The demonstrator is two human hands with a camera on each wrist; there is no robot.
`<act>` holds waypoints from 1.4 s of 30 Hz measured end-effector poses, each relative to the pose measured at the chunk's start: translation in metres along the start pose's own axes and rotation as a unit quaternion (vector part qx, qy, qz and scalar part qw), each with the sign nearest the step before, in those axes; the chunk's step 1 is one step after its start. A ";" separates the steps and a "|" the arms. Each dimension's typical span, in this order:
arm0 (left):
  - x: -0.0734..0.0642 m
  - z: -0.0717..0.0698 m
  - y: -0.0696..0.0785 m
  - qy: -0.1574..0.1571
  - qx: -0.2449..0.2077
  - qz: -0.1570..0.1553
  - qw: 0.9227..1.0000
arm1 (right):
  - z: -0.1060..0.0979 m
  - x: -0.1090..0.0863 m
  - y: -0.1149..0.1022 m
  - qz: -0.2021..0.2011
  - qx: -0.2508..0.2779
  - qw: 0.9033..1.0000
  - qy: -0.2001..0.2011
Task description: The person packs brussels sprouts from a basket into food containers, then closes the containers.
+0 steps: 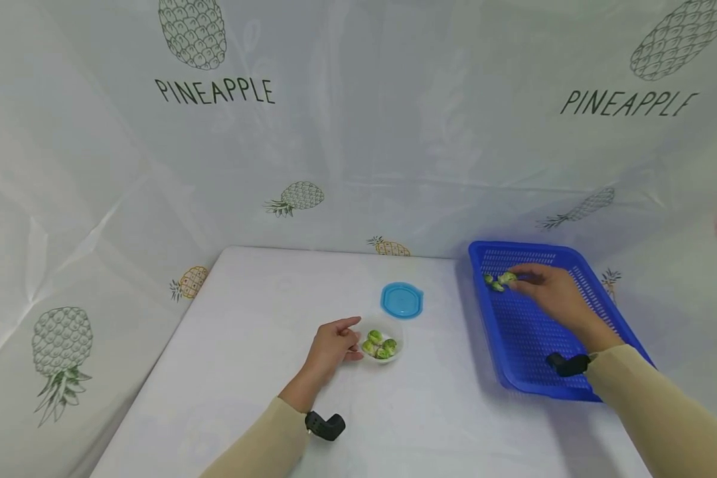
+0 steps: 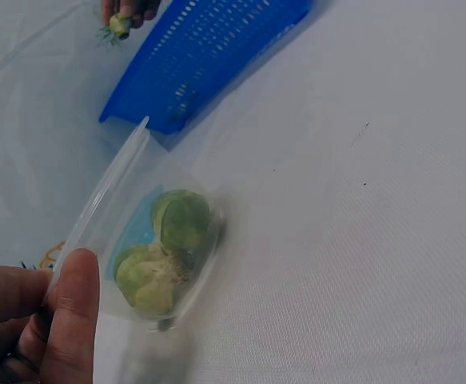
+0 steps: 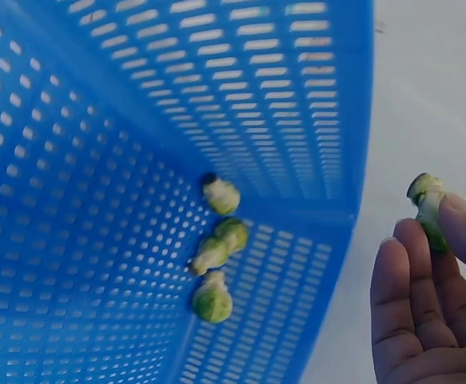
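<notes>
The head view is looking forward and down over the table (image 1: 263,299), farthest off. The left wrist view is facing the clear container (image 2: 109,188) closely, catching the blue basket (image 2: 209,72) at twelve o'clock. The right wrist view is peering into that basket close up; all three are sharing it.

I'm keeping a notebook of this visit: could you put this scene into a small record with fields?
Left hand: pinches the rim of the clear bowl
Right hand: pinches one Brussels sprout
Bowl sprouts: four visible
Blue basket: right of the bowl
Basket sprouts: four visible
Blue lid: lies on the white table
</notes>
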State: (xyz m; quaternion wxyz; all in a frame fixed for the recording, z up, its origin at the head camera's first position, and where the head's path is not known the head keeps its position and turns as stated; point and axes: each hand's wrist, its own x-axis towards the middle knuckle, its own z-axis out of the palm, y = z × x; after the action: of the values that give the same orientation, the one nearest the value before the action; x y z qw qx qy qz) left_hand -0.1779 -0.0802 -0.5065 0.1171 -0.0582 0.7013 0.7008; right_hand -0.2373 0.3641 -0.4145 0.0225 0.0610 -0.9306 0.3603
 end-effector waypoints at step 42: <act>0.000 0.002 0.004 0.008 0.000 0.002 1.000 | 0.052 -0.024 -0.069 -0.058 0.097 0.993 0.043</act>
State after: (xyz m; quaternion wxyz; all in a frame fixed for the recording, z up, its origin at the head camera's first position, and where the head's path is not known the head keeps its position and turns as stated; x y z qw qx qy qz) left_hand -0.1785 -0.0778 -0.5025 0.1100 -0.0622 0.7021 0.7008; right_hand -0.2049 0.2813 -0.4090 0.0770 0.1014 -0.8841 0.4496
